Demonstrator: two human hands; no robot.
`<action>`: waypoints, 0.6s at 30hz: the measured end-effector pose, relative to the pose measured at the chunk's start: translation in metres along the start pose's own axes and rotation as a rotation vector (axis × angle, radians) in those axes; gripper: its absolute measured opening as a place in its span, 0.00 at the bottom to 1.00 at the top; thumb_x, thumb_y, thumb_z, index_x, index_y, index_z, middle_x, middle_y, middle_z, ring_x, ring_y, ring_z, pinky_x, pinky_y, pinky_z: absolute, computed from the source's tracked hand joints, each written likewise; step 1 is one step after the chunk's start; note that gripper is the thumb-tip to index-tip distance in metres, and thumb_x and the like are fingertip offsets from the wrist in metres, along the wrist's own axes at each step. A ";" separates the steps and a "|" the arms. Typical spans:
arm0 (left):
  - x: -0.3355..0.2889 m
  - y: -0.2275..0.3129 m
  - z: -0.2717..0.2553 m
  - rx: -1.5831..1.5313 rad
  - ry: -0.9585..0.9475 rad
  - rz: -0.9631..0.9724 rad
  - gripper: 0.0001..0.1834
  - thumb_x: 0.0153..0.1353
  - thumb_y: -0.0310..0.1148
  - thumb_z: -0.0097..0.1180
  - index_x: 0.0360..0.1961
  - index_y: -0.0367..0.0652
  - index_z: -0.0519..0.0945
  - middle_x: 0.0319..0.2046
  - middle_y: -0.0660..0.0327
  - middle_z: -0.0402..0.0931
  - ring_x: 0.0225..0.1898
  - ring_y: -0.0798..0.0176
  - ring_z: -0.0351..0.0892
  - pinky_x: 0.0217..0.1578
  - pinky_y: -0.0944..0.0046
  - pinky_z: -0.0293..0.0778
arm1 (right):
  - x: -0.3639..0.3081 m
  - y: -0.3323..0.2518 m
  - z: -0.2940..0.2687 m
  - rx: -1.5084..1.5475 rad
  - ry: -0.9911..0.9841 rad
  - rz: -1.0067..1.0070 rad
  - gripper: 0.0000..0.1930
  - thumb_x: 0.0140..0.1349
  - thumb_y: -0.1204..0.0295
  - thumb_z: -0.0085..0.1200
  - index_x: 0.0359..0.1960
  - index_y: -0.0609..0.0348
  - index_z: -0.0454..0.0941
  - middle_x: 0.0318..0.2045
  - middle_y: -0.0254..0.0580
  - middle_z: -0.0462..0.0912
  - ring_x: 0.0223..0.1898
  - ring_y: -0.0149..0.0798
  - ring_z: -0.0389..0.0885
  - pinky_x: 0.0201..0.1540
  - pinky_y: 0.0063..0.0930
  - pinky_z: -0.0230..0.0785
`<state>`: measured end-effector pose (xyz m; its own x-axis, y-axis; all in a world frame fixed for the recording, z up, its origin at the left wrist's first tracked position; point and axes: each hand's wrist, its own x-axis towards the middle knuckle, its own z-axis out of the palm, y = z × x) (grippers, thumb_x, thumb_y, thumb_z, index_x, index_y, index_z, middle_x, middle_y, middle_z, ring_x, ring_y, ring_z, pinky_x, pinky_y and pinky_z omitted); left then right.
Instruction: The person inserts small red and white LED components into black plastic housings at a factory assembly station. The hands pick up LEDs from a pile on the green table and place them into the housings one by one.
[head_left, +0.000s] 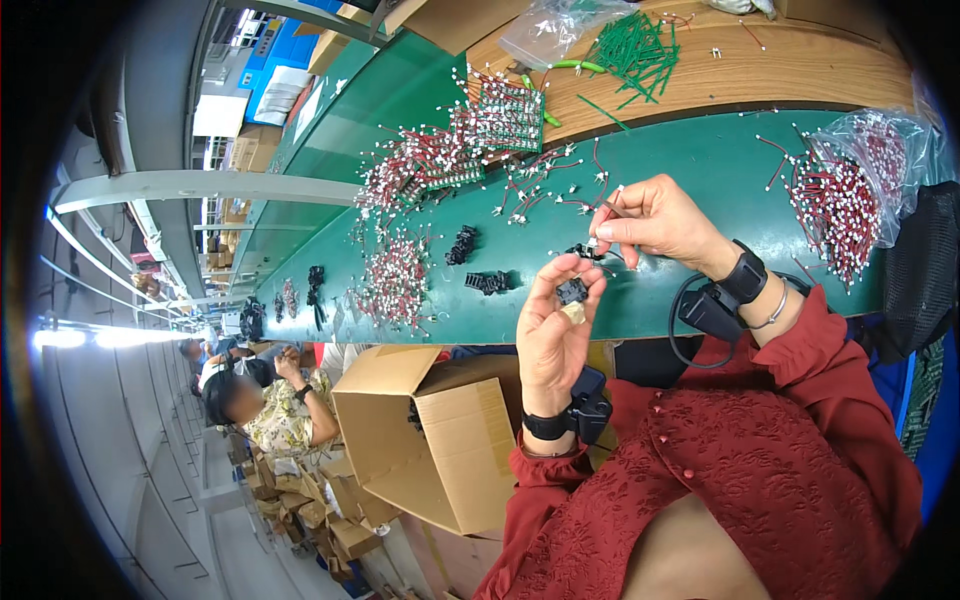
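At the centre right of the frame, 2 bare hands work above a green counter [640, 300]. The left hand [552, 325] has its grip closed around 1 black plastic housing [570, 291], and a pale cover sits at the thumb tip. Just above it, the right hand [655, 222] has thumb and fingers pinched on 1 red wire lead [612, 212] with a white connector, beside a 2nd black part [580, 252] at the left fingertips; whether that part is held cannot be told.

Left of the hands lie 2 clusters of black housings [488, 283]. 3 large heaps of red leads with white plugs show: the upper heap [425, 165] by a green circuit-board panel [512, 118], the lower heap [395, 280], and the right heap [835, 215], partly inside 1 clear plastic bag [890, 150].

At upper centre, a 2nd clear bag [555, 30] lies beside loose green strips [635, 55] on a wooden surface [780, 75]. At lower centre, 1 open cardboard carton [465, 450] contains dark pieces too shadowed to identify. 1 other person [270, 400] sits at left.
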<state>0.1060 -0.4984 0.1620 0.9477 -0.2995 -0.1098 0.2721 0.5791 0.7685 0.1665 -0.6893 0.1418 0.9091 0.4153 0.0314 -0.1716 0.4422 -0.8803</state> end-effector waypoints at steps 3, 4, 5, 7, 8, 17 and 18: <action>-0.001 -0.004 0.002 0.024 0.020 0.003 0.25 0.54 0.18 0.51 0.55 0.34 0.63 0.50 0.51 0.68 0.52 0.55 0.71 0.57 0.59 0.66 | -0.001 0.001 0.003 0.023 -0.005 -0.021 0.07 0.57 0.74 0.56 0.31 0.68 0.78 0.27 0.39 0.80 0.18 0.23 0.73 0.22 0.15 0.66; -0.001 -0.006 0.002 0.061 0.014 0.031 0.25 0.55 0.18 0.51 0.54 0.35 0.63 0.50 0.51 0.68 0.51 0.54 0.72 0.56 0.58 0.67 | -0.001 0.002 0.004 0.033 -0.015 -0.046 0.07 0.57 0.74 0.56 0.31 0.68 0.78 0.27 0.38 0.80 0.18 0.23 0.73 0.23 0.15 0.66; 0.000 -0.008 0.002 0.098 0.006 0.058 0.24 0.55 0.19 0.51 0.54 0.36 0.63 0.50 0.51 0.68 0.51 0.54 0.72 0.55 0.58 0.69 | -0.001 0.002 0.005 0.037 -0.021 -0.067 0.07 0.57 0.74 0.56 0.31 0.67 0.78 0.27 0.37 0.80 0.19 0.22 0.73 0.23 0.14 0.66; 0.001 -0.013 0.001 0.172 -0.006 0.087 0.23 0.56 0.19 0.51 0.54 0.37 0.64 0.50 0.51 0.68 0.49 0.54 0.73 0.52 0.57 0.71 | -0.002 0.003 0.005 0.005 -0.046 -0.098 0.06 0.57 0.75 0.56 0.31 0.67 0.78 0.27 0.35 0.79 0.20 0.21 0.72 0.24 0.14 0.65; 0.001 -0.014 0.000 0.209 -0.011 0.102 0.22 0.57 0.19 0.50 0.53 0.37 0.64 0.49 0.51 0.68 0.48 0.54 0.74 0.50 0.57 0.72 | -0.003 0.004 0.006 -0.014 -0.056 -0.113 0.06 0.57 0.75 0.56 0.31 0.67 0.78 0.27 0.35 0.79 0.21 0.20 0.71 0.24 0.14 0.65; 0.002 -0.014 -0.001 0.372 0.045 0.115 0.23 0.57 0.19 0.51 0.55 0.34 0.64 0.52 0.54 0.66 0.49 0.57 0.72 0.51 0.61 0.71 | -0.006 0.006 0.011 -0.074 -0.042 -0.108 0.06 0.58 0.75 0.55 0.33 0.67 0.78 0.28 0.33 0.79 0.24 0.20 0.72 0.25 0.14 0.65; 0.001 -0.013 0.001 0.309 0.056 0.113 0.24 0.57 0.20 0.50 0.56 0.33 0.63 0.53 0.54 0.65 0.51 0.56 0.71 0.52 0.61 0.70 | -0.006 0.007 0.012 -0.080 -0.030 -0.099 0.07 0.58 0.75 0.55 0.34 0.67 0.78 0.28 0.34 0.79 0.25 0.20 0.73 0.25 0.14 0.66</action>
<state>0.1033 -0.5069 0.1531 0.9791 -0.1991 -0.0404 0.1089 0.3461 0.9319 0.1553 -0.6795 0.1412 0.9082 0.3967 0.1331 -0.0494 0.4176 -0.9073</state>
